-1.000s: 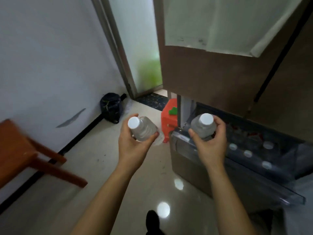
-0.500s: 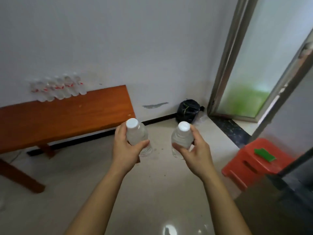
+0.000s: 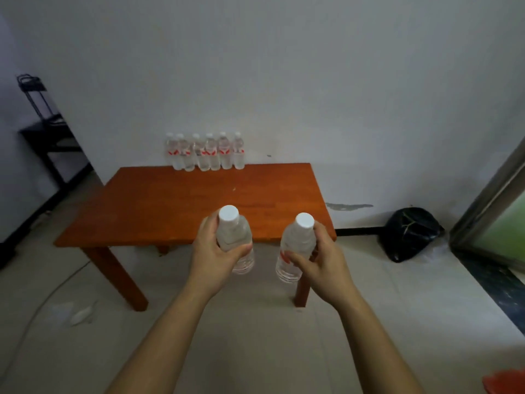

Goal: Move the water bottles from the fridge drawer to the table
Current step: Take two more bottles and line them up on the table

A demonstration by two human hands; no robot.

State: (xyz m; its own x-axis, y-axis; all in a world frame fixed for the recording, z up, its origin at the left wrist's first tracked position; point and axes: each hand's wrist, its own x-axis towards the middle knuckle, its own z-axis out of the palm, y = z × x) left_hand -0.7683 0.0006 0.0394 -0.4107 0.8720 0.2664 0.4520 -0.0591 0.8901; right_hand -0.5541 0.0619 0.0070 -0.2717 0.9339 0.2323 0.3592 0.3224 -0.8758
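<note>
my left hand [image 3: 216,251] is wrapped around one water bottle [image 3: 234,237], my right hand [image 3: 318,260] around another bottle [image 3: 295,245], both upright at mid-frame over the near edge of the table [image 3: 159,211]. beyond, a row of six bottles [image 3: 205,151] lines the wall; setting mine down carelessly could topple them.

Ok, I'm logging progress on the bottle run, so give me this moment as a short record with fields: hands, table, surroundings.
left hand: left hand grips a capped bottle, upright
right hand: right hand grips a second capped bottle, tilted slightly
table: orange wooden table against the wall
already placed: row of six bottles along the table's back edge
carried bottles: held over the table's near edge, not set down
floor: black bag right of the table
</note>
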